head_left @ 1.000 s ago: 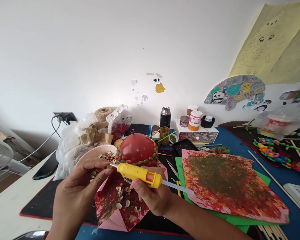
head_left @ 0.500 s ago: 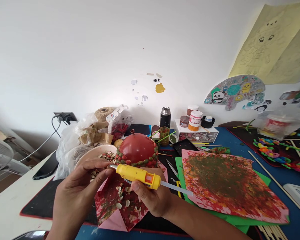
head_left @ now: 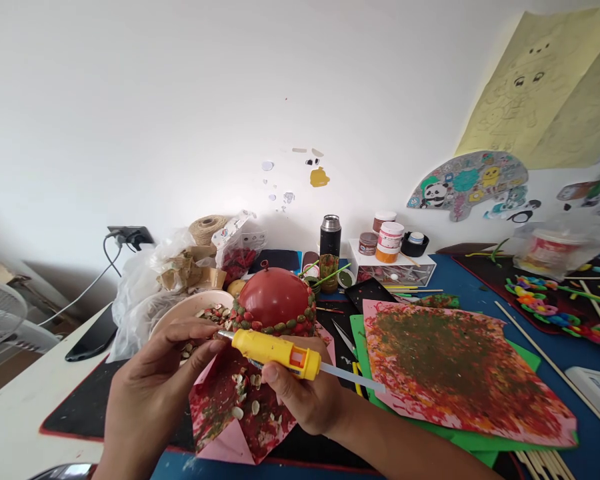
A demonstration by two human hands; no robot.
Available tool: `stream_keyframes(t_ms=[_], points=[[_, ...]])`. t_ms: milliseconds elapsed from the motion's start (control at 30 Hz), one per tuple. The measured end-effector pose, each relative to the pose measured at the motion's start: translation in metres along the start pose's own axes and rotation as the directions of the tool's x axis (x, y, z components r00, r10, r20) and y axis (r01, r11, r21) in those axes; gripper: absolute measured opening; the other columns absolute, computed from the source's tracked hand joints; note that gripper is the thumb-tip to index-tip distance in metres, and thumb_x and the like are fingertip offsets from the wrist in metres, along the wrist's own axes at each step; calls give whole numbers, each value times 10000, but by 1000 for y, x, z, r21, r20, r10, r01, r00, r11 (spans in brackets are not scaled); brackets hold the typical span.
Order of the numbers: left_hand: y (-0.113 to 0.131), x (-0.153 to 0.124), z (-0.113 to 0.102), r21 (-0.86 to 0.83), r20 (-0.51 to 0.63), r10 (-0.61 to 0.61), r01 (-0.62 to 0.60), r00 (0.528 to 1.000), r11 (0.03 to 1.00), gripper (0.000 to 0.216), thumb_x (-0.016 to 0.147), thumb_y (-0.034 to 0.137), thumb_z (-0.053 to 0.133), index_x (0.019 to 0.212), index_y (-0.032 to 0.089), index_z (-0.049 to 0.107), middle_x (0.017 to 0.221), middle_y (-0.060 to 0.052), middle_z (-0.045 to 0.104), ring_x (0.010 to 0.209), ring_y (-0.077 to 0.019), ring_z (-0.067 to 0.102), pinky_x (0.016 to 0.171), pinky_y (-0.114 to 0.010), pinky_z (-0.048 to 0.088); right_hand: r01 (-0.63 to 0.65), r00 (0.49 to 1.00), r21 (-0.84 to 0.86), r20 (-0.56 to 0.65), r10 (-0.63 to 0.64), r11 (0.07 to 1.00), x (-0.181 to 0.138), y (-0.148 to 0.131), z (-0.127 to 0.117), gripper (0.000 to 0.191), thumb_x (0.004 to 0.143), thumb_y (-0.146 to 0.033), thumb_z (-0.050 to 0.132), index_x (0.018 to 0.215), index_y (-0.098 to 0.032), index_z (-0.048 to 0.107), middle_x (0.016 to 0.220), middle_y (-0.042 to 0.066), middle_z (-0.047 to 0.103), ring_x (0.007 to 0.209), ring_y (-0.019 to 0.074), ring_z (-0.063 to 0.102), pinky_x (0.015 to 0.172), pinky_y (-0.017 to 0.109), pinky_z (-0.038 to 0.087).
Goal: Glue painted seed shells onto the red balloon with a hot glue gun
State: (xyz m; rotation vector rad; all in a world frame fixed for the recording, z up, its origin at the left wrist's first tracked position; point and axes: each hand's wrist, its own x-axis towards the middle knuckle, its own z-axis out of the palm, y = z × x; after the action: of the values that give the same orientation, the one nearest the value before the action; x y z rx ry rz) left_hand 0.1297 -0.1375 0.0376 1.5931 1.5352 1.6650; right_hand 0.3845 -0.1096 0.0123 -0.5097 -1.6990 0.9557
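My right hand [head_left: 305,390] is wrapped round a yellow hot glue gun [head_left: 273,350], a clear glue stick [head_left: 353,377] jutting from its back end. The metal nozzle points left, at the fingertips of my left hand [head_left: 155,380]. Thumb and fingers of that hand are pinched together; what sits between them is mostly hidden. Just behind the gun stands a red balloon [head_left: 275,300], ringed low down by red and green painted nutshells [head_left: 280,327]. Loose shells [head_left: 255,407] lie on paint-smeared pink paper [head_left: 240,443] below my hands.
A pale pink bowl [head_left: 173,310] of shells stands behind my left hand. Scissors [head_left: 345,337] lie right of the balloon, beside a painted sheet [head_left: 445,373]. Further back are a black thermos [head_left: 331,247], paint jars [head_left: 391,241] and plastic bags [head_left: 145,300].
Both hands and the glue gun hold nearly the same pose, the nozzle still at my left fingertips. Only the camera view has shifted very slightly.
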Motion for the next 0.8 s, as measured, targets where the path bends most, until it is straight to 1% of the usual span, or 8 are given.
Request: stream_keyframes(t_ms=[100,200,333,467,533,600,667,800], points=[[0,0,-1,-6,3,-3,3,1000,1000,406,886,699,1117,1034,351,969,1127,-25,1005,1097,-313,970,1033,-388,816,4,1000,12,-9,-4,1000,0,-1,0,779,1301,-898,515,835,-292,665,642,-8,558,593,208,565,637,383,442],[0,1,-2,-13,12,-6,6,1000,1000,408,894,690,1117,1048,343,969,1146,-32,1006,1090,-311,969,1040,-398,819,3,1000,34,-17,-2,999,-1,-1,1,771,1305,-875,541,814,-290,648,648,-6,563,591,202,554,634,381,433],[0,2,0,-16,9,1,-1,1000,1000,403,885,683,1123,1040,346,965,1134,-29,1005,1085,-314,971,1043,-398,823,0,1000,34,-7,0,999,-1,0,1,767,1311,-876,523,817,-294,600,665,-12,553,587,197,532,641,386,424],[-4,1,-1,7,5,-28,28,1000,1000,417,884,697,1113,1048,344,962,1141,-33,1005,1076,-324,976,1014,-395,831,13,1000,9,-6,-13,1000,0,1,1,767,1313,-877,505,808,-302,565,674,-13,535,604,205,520,660,393,416],[-5,0,-2,7,1,-46,46,999,999,418,888,702,1108,1053,346,965,1149,-35,1007,1080,-320,978,992,-373,829,15,1000,-3,-4,-15,1000,-1,1,1,777,1316,-882,487,801,-303,549,675,-14,524,605,202,505,663,394,410],[-6,-1,-3,8,-10,-46,46,999,999,420,877,702,1116,1055,350,969,1147,-32,1008,1066,-309,977,978,-349,821,12,1000,-8,0,-12,1000,-1,1,1,789,1320,-881,481,786,-302,531,671,-15,519,598,195,496,653,392,404],[-6,-2,-3,18,-16,-36,37,999,999,430,862,705,1123,1052,350,972,1138,-30,1009,1043,-305,974,968,-349,820,10,1000,-13,0,-10,1000,-2,2,2,800,1325,-871,488,767,-300,528,668,-13,527,595,192,506,634,382,408],[-1,-1,-1,44,-43,-10,12,999,999,430,848,715,1110,1011,342,974,1086,-29,1002,1059,-317,972,983,-363,818,73,997,-47,-30,-74,996,-2,8,4,840,1302,-914,488,742,-289,510,627,-22,515,590,183,528,606,353,429]])
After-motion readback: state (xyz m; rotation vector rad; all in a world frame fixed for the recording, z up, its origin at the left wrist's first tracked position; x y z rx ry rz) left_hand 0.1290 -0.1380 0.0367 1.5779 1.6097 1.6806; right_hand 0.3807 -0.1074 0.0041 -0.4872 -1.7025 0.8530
